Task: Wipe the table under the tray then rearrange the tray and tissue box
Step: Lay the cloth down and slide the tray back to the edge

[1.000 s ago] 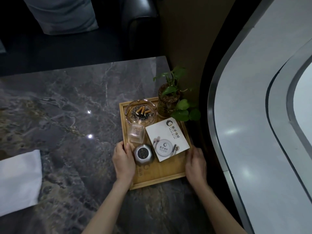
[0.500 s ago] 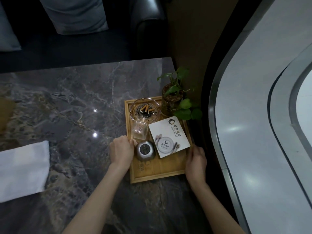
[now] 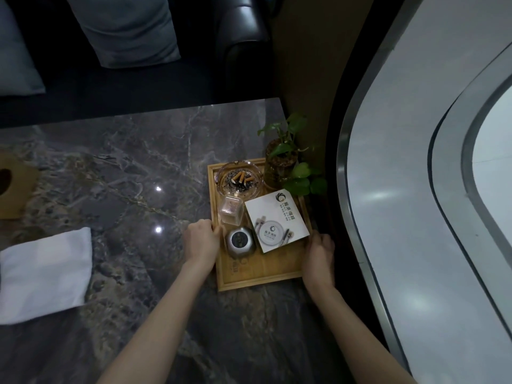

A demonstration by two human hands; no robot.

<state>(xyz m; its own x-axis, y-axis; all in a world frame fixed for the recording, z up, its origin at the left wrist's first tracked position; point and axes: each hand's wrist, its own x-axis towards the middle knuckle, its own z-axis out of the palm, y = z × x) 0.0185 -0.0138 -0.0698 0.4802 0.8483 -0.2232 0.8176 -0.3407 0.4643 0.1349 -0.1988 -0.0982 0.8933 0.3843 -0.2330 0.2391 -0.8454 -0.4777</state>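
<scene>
A wooden tray (image 3: pixel 266 275) sits at the right edge of the dark marble table (image 3: pixel 124 173). On it stand a glass ashtray (image 3: pixel 238 180) with cigarette butts, a potted plant (image 3: pixel 279 164), a clear small box (image 3: pixel 231 210), a metal round container (image 3: pixel 239 242) and a white card (image 3: pixel 277 221). My left hand (image 3: pixel 202 242) grips the tray's left rim. My right hand (image 3: pixel 318 253) holds its right rim. A wooden tissue box (image 3: pixel 13 189) shows at the far left edge, partly cut off. A folded white cloth (image 3: pixel 44 273) lies on the table at the left.
A dark sofa with grey cushions (image 3: pixel 124 29) stands behind the table. A curved grey-white wall panel (image 3: pixel 415 189) runs along the right, close to the tray's right side.
The view has shifted, bringing the tissue box into sight at the left. Both hands stay on the tray's rims; the tray looks slightly nearer the table's right edge.
</scene>
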